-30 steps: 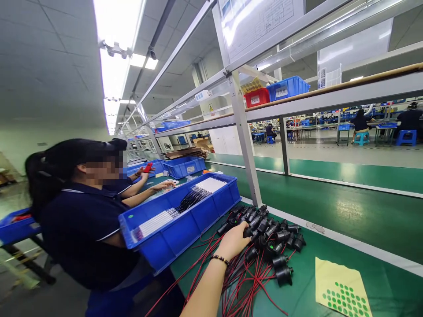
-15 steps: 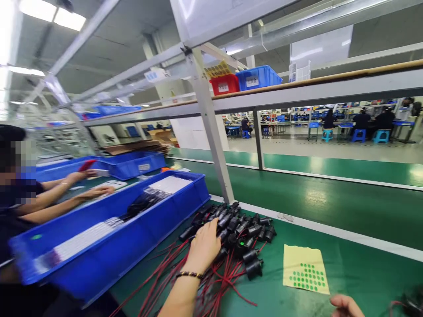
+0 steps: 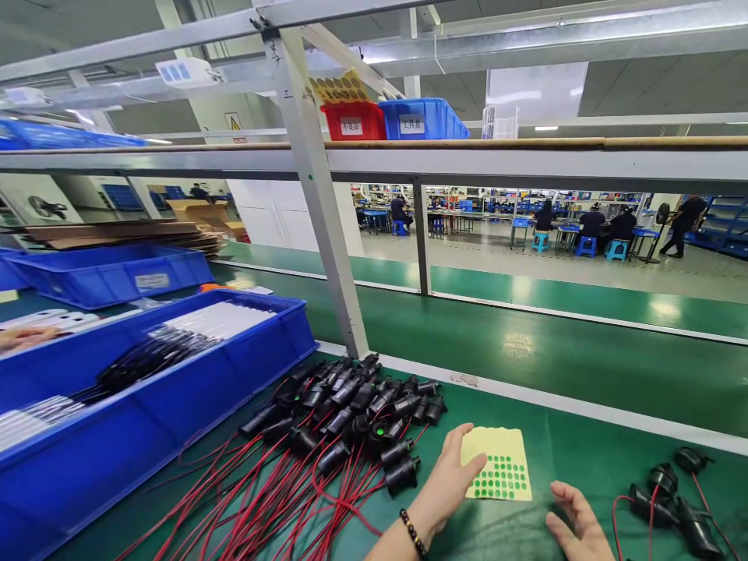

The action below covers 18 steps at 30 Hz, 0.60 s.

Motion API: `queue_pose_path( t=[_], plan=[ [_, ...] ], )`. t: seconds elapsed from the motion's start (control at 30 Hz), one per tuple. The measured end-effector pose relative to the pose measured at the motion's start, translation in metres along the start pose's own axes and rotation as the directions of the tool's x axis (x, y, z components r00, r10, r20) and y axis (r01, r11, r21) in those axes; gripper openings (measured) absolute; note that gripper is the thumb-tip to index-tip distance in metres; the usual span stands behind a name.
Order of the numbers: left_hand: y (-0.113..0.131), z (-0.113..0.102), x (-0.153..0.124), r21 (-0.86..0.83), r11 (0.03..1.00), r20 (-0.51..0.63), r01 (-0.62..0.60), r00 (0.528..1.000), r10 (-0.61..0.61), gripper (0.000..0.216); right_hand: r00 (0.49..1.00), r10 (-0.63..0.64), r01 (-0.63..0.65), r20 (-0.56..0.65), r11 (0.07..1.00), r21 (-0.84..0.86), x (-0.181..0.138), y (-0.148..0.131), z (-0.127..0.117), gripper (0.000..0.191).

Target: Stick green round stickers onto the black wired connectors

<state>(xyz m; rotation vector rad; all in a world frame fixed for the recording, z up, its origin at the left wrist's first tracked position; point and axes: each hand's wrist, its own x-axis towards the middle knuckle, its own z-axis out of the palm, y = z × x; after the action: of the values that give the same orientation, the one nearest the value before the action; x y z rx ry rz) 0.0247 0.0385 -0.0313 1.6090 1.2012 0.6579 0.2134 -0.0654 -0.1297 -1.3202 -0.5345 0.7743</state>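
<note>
My left hand (image 3: 447,479), with a beaded bracelet at the wrist, reaches over the left edge of a pale yellow sheet of green round stickers (image 3: 496,467). Its thumb and fingers are apart; whether they press on the sheet I cannot tell. To the right of the sheet, my right hand (image 3: 576,518) is open, fingers spread and nothing in them. Left of my hands lies a pile of black cylindrical plastic parts (image 3: 351,405) with long red wires (image 3: 274,499). One part bears a green sticker. Several similar black parts (image 3: 660,499) lie at the far right.
A long blue bin (image 3: 175,436) with white and black pieces stands on the left. Behind it are another blue bin (image 3: 117,280) and flat cardboard (image 3: 117,234). A metal post (image 3: 327,218) rises at the table's back edge, under a shelf holding red (image 3: 354,121) and blue boxes (image 3: 424,118).
My left hand has left the black parts and moved right to the sticker sheet. More of my right hand shows, beside the sheet. The view has turned right.
</note>
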Motion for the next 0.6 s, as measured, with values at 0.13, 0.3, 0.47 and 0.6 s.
queue_pose_path(
  t=[0.13, 0.3, 0.47, 0.6],
  plan=[
    [-0.006, 0.001, 0.003, -0.375, 0.909, 0.032, 0.18, 0.983, -0.181, 0.044, 0.984, 0.177, -0.178, 0.019, 0.978, 0.105, 0.008, 0.007, -0.002, 0.06],
    [-0.005, 0.0, -0.005, -0.567, 0.787, 0.13, 0.242, 0.97, -0.204, 0.036, 0.961, 0.264, -0.275, 0.081, 0.94, 0.201, 0.006, 0.005, -0.003, 0.064],
    [-0.011, 0.002, -0.004, -0.625, 0.742, 0.163, 0.241, 0.971, -0.177, 0.042, 0.903, 0.365, -0.426, 0.226, 0.828, 0.365, 0.002, -0.016, -0.003, 0.06],
    [-0.013, 0.007, -0.005, -0.646, 0.713, 0.183, 0.271, 0.963, -0.2, 0.05, 0.89, 0.397, -0.45, 0.222, 0.843, 0.296, -0.004, -0.026, 0.009, 0.07]
  ],
)
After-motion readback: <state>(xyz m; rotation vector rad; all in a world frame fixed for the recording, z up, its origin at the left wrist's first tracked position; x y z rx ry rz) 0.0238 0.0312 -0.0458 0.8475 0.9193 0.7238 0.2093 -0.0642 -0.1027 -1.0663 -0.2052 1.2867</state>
